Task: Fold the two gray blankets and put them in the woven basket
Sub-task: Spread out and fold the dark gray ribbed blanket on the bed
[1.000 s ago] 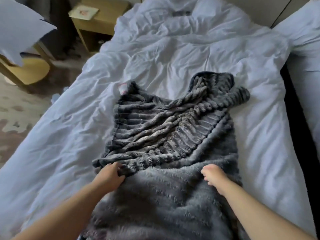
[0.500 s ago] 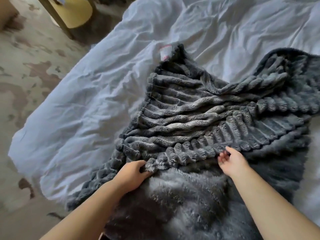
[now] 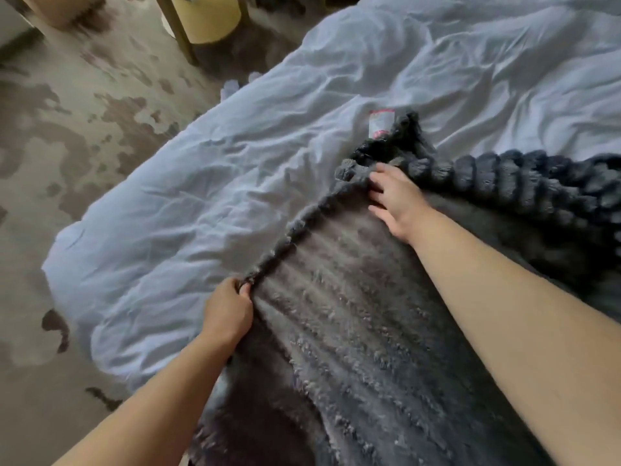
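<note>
Two hands on edge of gray plush ribbed blanket, lying on white rumpled duvet. Left hand pinches edge; right hand rests at corner, grip unclear to me. I'd pull edge taut, match corners, smooth before next fold.

Gray blanket, fuzzy underside up, folded over on white bed, ribbed side showing at far right edge

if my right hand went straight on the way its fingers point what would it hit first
Likely the bunched corner of the gray blanket, just ahead of the right hand; past it, only white duvet. The tag lies off that line.
</note>
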